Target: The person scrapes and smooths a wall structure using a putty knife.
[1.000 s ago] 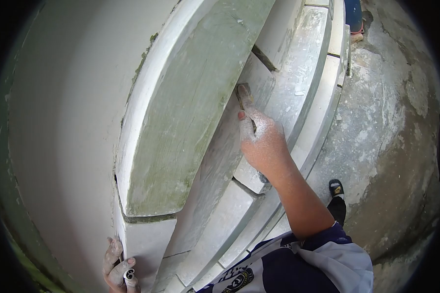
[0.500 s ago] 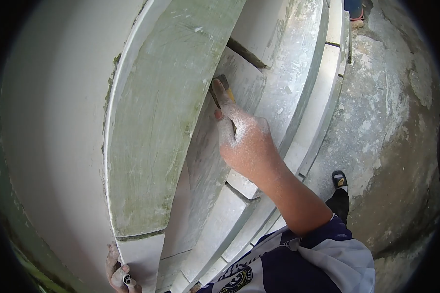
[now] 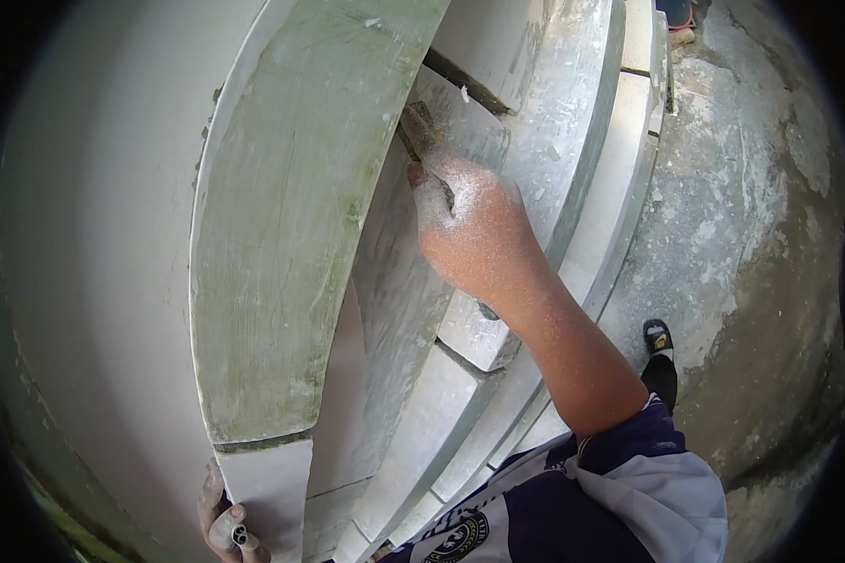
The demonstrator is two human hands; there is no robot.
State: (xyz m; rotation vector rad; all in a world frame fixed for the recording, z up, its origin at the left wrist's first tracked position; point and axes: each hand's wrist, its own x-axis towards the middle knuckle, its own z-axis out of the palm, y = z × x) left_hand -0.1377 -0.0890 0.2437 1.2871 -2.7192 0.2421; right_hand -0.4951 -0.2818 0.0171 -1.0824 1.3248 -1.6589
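My right hand (image 3: 469, 220), dusted with white powder, is closed around a narrow scraper-like tool (image 3: 419, 114). Its dark, flat end presses against the inner surface beside the edge of a long curved greenish panel (image 3: 282, 253). A dark handle end (image 3: 487, 311) shows under my wrist; the palm hides the rest. At the lower left, my left hand (image 3: 218, 525) curls beside the white end piece (image 3: 268, 479) of the panel. Between its fingers is a small round, hollow end (image 3: 240, 535), too small to name. A white chip (image 3: 465, 94) shows above the right hand.
Curved whitish ledges (image 3: 582, 188) with dark joints run in tiers on the right. A smooth pale surface (image 3: 103, 244) lies left of the panel. My sandalled foot (image 3: 658, 336) stands on the stained concrete floor (image 3: 723, 235). A dark container (image 3: 678, 13) sits at the top right.
My right hand and the tool have slid slightly up along the panel edge. A white chip has appeared, and the handle end now shows. The left hand stays in about the same place.
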